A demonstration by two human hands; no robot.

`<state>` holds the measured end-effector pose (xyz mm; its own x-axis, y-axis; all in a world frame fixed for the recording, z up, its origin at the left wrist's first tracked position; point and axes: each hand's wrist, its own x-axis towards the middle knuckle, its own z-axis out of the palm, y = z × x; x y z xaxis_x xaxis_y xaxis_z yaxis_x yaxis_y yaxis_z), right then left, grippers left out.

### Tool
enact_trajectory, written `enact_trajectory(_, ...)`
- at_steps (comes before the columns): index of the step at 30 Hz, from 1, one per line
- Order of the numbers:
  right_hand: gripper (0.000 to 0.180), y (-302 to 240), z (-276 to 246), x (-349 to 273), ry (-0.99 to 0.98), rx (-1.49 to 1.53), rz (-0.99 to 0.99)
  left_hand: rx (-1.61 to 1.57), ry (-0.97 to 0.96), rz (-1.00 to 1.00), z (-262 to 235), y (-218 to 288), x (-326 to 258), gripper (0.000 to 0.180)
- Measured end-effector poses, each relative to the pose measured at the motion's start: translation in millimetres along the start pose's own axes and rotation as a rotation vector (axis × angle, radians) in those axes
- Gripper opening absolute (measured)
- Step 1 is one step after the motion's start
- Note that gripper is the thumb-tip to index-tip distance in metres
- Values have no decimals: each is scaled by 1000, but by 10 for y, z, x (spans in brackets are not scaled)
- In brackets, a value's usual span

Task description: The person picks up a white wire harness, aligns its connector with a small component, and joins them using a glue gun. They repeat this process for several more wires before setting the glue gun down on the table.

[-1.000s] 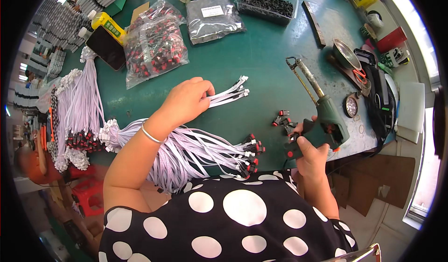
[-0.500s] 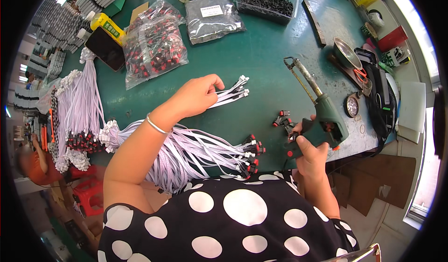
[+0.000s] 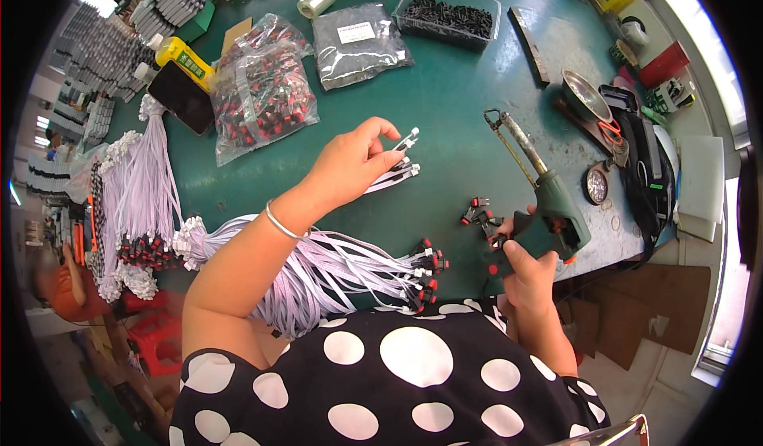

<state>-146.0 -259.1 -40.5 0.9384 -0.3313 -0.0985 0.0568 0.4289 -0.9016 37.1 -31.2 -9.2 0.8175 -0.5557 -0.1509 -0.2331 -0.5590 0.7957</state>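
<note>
My left hand (image 3: pixel 350 164), with a silvery bangle on its wrist, is over the table with thumb and index finger closed on the end of a white cable (image 3: pixel 411 138). More white cables with small white connectors (image 3: pixel 407 169) lie under that hand. In my right hand (image 3: pixel 531 271) is a green pistol-shaped soldering gun (image 3: pixel 560 208), its metal barrel and thin feed tube pointing away from me. Small black-and-red switches (image 3: pixel 480 211) lie beside my right fingertips. Below my left forearm spreads a bundle of white cables (image 3: pixel 318 275) ending in black-and-red switches (image 3: pixel 429 259).
Bags of red-and-black parts (image 3: pixel 262 88) and grey parts (image 3: pixel 362 49) lie at the back. Beside them stands a clear tub of black pieces (image 3: pixel 449 21). A metal bowl (image 3: pixel 586 95) and a round tin (image 3: pixel 596 184) are at right. Hanging cable bundles (image 3: pixel 147 176) are at left.
My left hand has shifted slightly right and away from me, and one cable end now stands apart from the others. The right hand still holds the soldering gun in nearly the same place.
</note>
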Motion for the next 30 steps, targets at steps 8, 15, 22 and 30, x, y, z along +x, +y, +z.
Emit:
enact_trajectory(8,65,-77,128,-5,-45,-63,-8,-436,-2,23,9,123,-264,12)
enact_trajectory(15,67,-168,319,-54,-180,-60,22,715,23,417,-255,721,-804,9)
enact_trajectory(22,65,-255,447,-54,-370,-202,95,216,91,525,-107,698,-1223,14)
enact_trajectory(30,49,-216,718,-81,-583,-222,38,-190,-42,221,356,255,-1144,10)
